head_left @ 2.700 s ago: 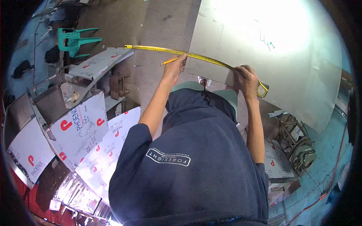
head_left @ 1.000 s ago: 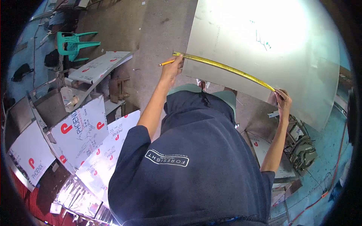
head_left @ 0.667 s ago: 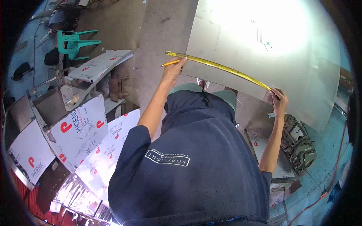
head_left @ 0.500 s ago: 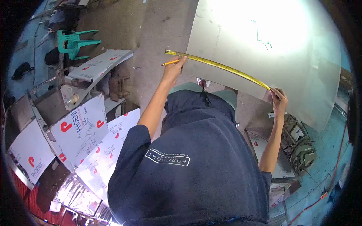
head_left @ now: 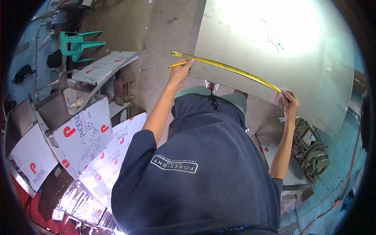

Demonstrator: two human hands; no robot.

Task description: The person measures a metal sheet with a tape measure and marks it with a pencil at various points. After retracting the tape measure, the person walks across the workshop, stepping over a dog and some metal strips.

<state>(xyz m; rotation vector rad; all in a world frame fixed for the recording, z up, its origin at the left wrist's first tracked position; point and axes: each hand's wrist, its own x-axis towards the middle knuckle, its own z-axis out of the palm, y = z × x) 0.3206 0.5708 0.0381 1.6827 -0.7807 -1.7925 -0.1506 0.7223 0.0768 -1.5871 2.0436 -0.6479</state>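
Observation:
A yellow tape measure (head_left: pixel 239 71) stretches in a slight arc across the near edge of a large grey metal sheet (head_left: pixel 250 47). Its free end juts past the sheet's left edge. My left hand (head_left: pixel 180 73) is closed at that edge, pinching the tape and also holding a yellow pencil (head_left: pixel 177 64) that points left. Near the sheet's lower right edge, my right hand (head_left: pixel 290 105) grips the other end of the tape. Whether a tape case sits in that palm is hidden. Small dark marks show on the sheet close to the bright glare.
To the left stand a green plastic chair (head_left: pixel 76 45) and film-covered panels (head_left: pixel 82 135) printed with red logos. At lower right are a film-covered board (head_left: pixel 284 164), a dark green machine (head_left: pixel 315 161) and an orange cable (head_left: pixel 327 209).
Almost nothing differs. Both hands hold the tape in nearly the same place across the sheet.

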